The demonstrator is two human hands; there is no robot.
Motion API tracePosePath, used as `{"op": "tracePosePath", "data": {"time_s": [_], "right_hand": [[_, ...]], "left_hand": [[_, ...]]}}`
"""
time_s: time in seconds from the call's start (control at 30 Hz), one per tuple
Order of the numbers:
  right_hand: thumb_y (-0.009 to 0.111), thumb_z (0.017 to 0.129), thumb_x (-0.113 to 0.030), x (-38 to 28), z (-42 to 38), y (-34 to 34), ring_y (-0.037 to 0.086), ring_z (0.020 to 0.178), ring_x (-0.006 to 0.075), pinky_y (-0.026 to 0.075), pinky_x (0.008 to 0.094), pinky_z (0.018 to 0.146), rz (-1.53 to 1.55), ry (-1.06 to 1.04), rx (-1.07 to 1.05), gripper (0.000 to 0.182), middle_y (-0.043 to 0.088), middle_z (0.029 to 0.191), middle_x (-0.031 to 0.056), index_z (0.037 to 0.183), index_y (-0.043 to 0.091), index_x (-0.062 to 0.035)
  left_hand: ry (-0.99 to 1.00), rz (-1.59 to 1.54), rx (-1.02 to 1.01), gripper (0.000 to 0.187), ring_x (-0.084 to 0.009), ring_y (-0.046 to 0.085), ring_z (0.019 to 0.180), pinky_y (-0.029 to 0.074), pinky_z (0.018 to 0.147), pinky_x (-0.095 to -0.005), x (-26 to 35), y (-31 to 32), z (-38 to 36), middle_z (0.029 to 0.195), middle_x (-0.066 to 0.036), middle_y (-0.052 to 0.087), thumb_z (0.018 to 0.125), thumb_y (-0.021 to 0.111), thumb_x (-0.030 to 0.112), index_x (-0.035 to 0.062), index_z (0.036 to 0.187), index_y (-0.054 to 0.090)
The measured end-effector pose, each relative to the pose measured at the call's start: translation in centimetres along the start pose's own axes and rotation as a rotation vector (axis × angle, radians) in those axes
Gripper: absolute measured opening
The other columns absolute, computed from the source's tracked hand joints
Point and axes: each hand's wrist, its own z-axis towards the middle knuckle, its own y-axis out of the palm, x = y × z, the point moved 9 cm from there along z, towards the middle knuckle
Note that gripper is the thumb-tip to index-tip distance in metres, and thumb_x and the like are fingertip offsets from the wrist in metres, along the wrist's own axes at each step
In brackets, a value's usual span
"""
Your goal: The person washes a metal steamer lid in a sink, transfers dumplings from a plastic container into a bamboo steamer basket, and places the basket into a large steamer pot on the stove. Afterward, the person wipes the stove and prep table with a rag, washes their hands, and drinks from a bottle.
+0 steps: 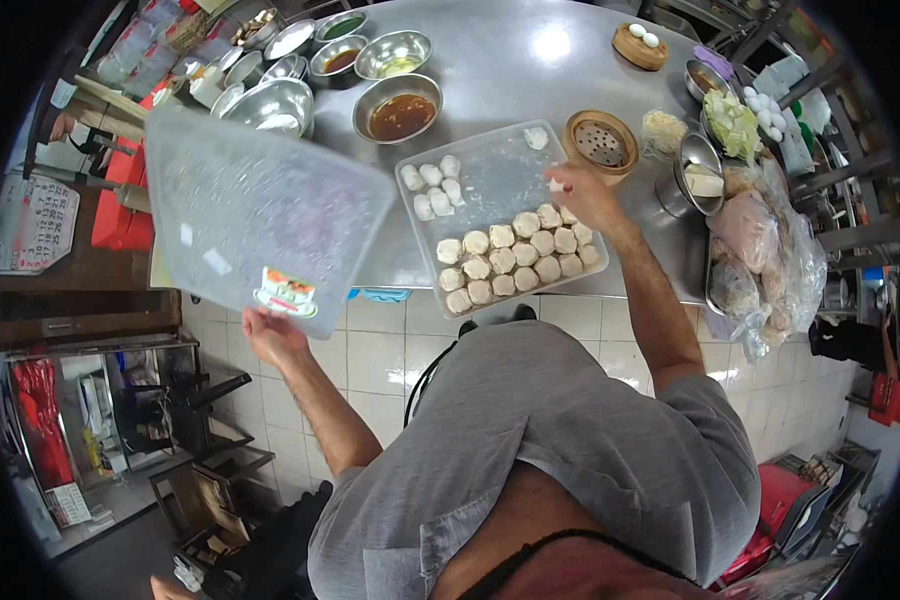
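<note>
My left hand (275, 338) grips the bottom edge of a large translucent plastic lid (270, 200), which has a colourful label and is tilted up left of the tray. My right hand (585, 197) reaches over the right side of a translucent plastic tray (485, 140), fingers pinched on a small white dumpling (556, 185) that they partly hide. Rows of round, pale brown-topped dumplings (502, 260) fill the near part of the tray. Several whiter dumplings (440, 187) sit at its left, and one more white dumpling (536, 138) lies in the far right corner.
Beside the tray's right edge stands a round bamboo steamer (625, 135) with a perforated base. A bowl of brown sauce (435, 100) and several other metal bowls are at the back left. Bagged food (750, 230), a cabbage (733, 125) and a metal container (675, 195) crowd the right side.
</note>
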Motion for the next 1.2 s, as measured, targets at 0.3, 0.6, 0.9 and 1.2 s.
{"op": "tracePosePath", "data": {"time_s": [0.3, 0.6, 0.9, 1.2], "right_hand": [[0.055, 0.072, -0.004, 2.7, 1.9, 4.1, 0.050, 0.099, 0.0293, 0.038, 0.0392, 0.090, -0.754, -0.147, -0.193, 0.030, 0.054, 0.101, 0.0126, 0.099, 0.063, -0.0126], [0.055, 0.075, -0.012, 3.8, 3.6, 5.6, 0.052, 0.095, 0.0248, 0.039, 0.0395, 0.087, -0.981, -0.249, -0.402, 0.016, 0.060, 0.084, 0.0085, 0.088, 0.065, -0.0141], [0.062, 0.068, -0.010, 3.8, 2.0, 6.1, 0.048, 0.102, 0.0226, 0.035, 0.0393, 0.089, -1.022, -0.390, -0.454, 0.031, 0.056, 0.094, 0.0050, 0.099, 0.061, -0.0160], [0.058, 0.070, 0.004, 5.4, 3.6, -2.0, 0.055, 0.092, 0.0232, 0.045, 0.0348, 0.076, 0.194, 0.147, 0.179, 0.035, 0.055, 0.101, 0.0088, 0.102, 0.052, -0.0072]], "left_hand": [[0.010, -0.004, 0.235, 0.011, -0.0135, 0.052, 0.076, 0.048, 0.069, -0.0302, 0.6, -5.6, -3.1, 0.085, -0.005, 0.052, 0.091, 0.043, 0.012, 0.0031, 0.097, 0.044], [0.034, -0.001, 0.155, 0.008, -0.0112, 0.047, 0.051, 0.040, 0.044, -0.0219, -0.3, -3.9, -3.1, 0.065, -0.002, 0.049, 0.091, 0.045, 0.013, 0.0061, 0.088, 0.045], [-0.050, 0.084, 0.228, 0.005, -0.0100, 0.048, 0.052, 0.040, 0.045, -0.0209, -2.1, -2.6, -4.2, 0.067, -0.002, 0.051, 0.091, 0.046, 0.013, 0.0083, 0.089, 0.045], [-0.054, 0.110, 0.223, 0.004, -0.0096, 0.048, 0.052, 0.040, 0.044, -0.0204, -3.2, -2.7, -4.0, 0.067, -0.002, 0.052, 0.091, 0.046, 0.012, 0.0088, 0.088, 0.046]]}}
